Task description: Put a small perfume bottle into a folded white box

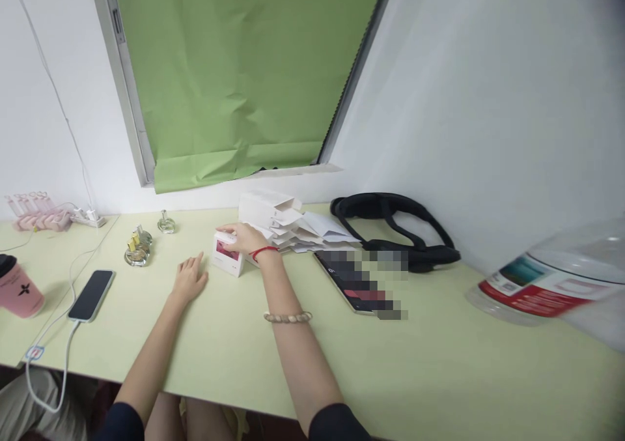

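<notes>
Right hand is closing its grip over the top of a small white box standing on the pale green surface beside folded white cartons — left hand is lying open, flat, just left of it.

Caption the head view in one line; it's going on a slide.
Right hand rests atop a small white box beside stacked white packets; left hand lies flat on the pale green table.
</notes>
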`<state>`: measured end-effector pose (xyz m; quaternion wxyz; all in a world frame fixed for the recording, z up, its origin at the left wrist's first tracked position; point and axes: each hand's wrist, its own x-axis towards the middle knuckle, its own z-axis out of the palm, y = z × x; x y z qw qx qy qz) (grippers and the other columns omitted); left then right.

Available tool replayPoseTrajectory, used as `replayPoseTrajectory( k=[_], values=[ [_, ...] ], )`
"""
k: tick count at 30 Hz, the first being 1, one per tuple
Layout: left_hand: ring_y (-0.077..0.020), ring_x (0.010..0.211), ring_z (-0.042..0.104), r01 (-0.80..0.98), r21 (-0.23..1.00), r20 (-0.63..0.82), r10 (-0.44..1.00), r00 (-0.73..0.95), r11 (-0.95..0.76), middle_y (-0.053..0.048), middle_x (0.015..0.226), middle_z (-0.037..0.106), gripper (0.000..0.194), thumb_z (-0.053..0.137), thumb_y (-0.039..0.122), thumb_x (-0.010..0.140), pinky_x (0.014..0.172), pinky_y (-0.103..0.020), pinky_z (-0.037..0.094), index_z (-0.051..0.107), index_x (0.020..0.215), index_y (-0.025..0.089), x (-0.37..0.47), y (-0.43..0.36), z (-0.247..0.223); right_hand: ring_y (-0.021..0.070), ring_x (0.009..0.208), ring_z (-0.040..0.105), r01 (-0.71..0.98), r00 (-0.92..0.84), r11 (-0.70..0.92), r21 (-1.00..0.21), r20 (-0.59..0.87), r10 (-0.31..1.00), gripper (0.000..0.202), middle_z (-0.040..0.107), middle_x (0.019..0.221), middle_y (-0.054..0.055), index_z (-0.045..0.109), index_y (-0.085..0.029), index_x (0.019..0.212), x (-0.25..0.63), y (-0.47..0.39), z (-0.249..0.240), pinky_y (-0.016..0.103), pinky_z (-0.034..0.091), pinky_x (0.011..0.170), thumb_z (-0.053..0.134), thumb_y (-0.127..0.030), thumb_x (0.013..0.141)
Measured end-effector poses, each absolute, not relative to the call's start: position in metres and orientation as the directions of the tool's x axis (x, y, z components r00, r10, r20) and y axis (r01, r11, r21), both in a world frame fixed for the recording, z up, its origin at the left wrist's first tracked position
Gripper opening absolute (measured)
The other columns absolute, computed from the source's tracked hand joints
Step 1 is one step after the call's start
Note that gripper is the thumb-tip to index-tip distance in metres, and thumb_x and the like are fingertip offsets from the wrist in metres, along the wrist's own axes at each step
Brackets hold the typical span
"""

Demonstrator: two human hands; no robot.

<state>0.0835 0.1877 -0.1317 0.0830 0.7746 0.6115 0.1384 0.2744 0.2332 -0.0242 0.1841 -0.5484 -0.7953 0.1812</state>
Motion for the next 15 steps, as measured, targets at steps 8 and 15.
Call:
replayPoseTrajectory(
  k=[8,15],
  values=[
    [-0.0224,0.127,0.039,0.924,0.300,0.129,0.969,0.209,-0.239,-0.011,0.135,0.047,0.059,0.040,0.029,0.094,0.107,-0.037,0.027,0.028,0.148,0.012,0.083,0.188,-0.135,0.0222,0.114,0.057,0.906,-0.124,0.139,-0.401,0.065,0.990,0.053,0.063,0.118,-0.003,0.064,-0.029,0.123,0.294,0.222,-0.014,0.034,0.045,0.090,0.071,-0.022,0.071],
    [-0.0231,0.127,0.039,0.919,0.310,0.138,0.968,0.211,-0.245,-0.011,0.135,0.047,0.058,0.040,0.029,0.093,0.107,-0.037,0.026,0.030,0.148,0.012,0.083,0.187,-0.136,0.0242,0.109,0.058,0.873,-0.055,0.079,-0.481,0.063,0.997,0.056,0.065,0.112,0.000,0.067,-0.025,0.119,0.306,0.225,-0.017,0.036,0.044,0.089,0.072,-0.014,0.065]
  ],
)
